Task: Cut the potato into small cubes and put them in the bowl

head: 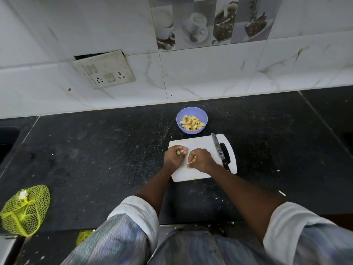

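Note:
A white cutting board lies on the black counter. My left hand is curled over the board's left side, closed on potato cubes that peek out between the fingers. Beside it my right hand is closed on more potato cubes, and one piece shows under it on the board. A knife with a black handle rests on the board's right side, apart from both hands. Beyond the board stands a lilac bowl holding several yellow potato cubes.
A yellow mesh bag sits at the counter's near left edge. The tiled wall runs behind the bowl, with a loose switch socket panel. A sink edge is at far left. Small scraps dot the counter.

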